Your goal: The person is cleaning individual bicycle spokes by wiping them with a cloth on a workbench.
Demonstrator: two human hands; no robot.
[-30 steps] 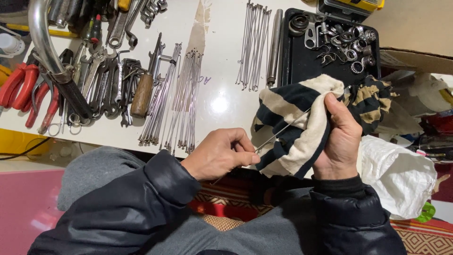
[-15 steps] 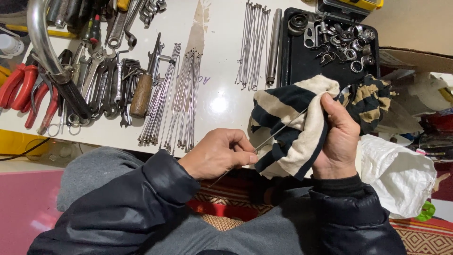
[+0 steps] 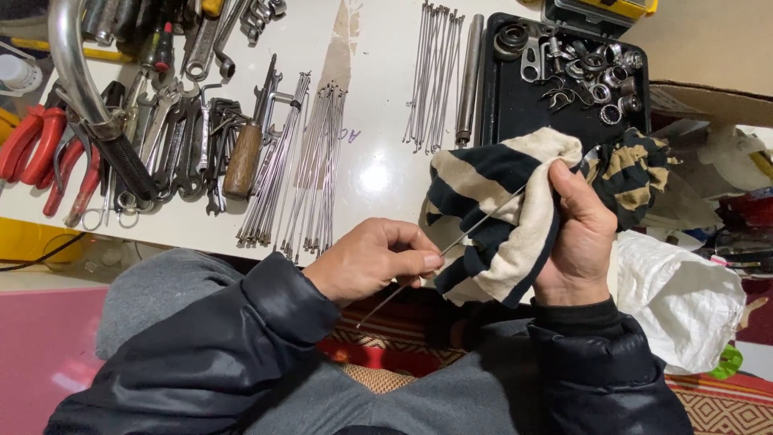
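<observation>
White worktop (image 3: pixel 378 173) crowded with tools and spokes.
Left hand (image 3: pixel 372 259) is pinching a thin metal spoke (image 3: pixel 451 246); right hand (image 3: pixel 581 234) is clamping a striped black-and-cream rag (image 3: pixel 499 209) round it, many spokes lying unwiped.

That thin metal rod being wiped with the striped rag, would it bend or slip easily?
The rod looks long and very thin, so it probably flexes a little. Its smooth metal may be slippery; the left hand pinches it while the right hand wraps the rag around it.
</observation>
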